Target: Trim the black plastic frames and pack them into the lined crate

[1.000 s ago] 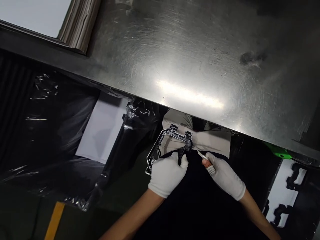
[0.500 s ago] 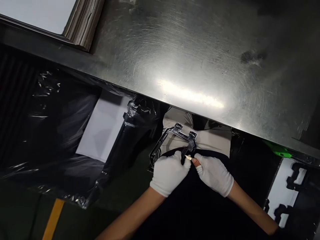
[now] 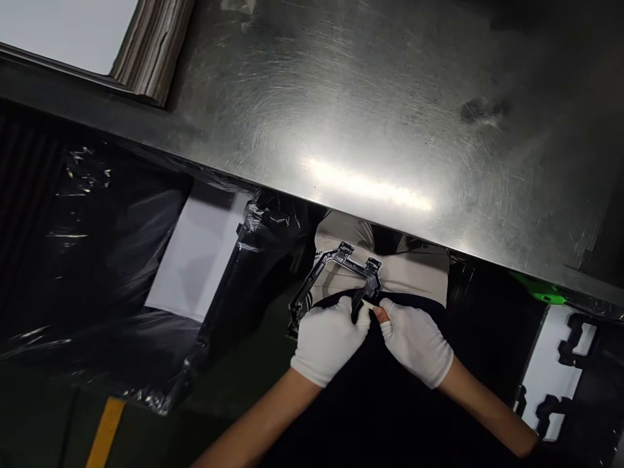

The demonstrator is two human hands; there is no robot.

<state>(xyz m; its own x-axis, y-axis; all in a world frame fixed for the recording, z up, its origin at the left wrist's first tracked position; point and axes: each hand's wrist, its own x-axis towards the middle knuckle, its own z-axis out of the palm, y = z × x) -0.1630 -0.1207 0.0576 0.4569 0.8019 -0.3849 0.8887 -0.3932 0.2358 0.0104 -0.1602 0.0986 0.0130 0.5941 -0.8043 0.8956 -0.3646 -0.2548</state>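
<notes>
My left hand (image 3: 327,339), in a white glove, is closed on a black angular plastic frame (image 3: 306,290) held above my lap. The frame has small tabs with holes along its upper side. My right hand (image 3: 418,339), gloved in white with the thumb tip bare, pinches a small pale blade (image 3: 369,304). Its tip meets or nearly meets the frame's edge beside my left thumb. Most of the blade's handle is hidden inside my right fingers.
A scratched metal table (image 3: 390,117) spans the area ahead, with a stack of sheets (image 3: 151,52) at its far left. A black plastic-lined container (image 3: 121,260) with a white sheet (image 3: 197,250) stands left. At right lie black parts (image 3: 578,351) on white sheeting, near a green object (image 3: 550,296).
The view has shifted slightly. My left hand keeps its hold on the frame, and the blade in my right hand has turned a little at the frame's edge.
</notes>
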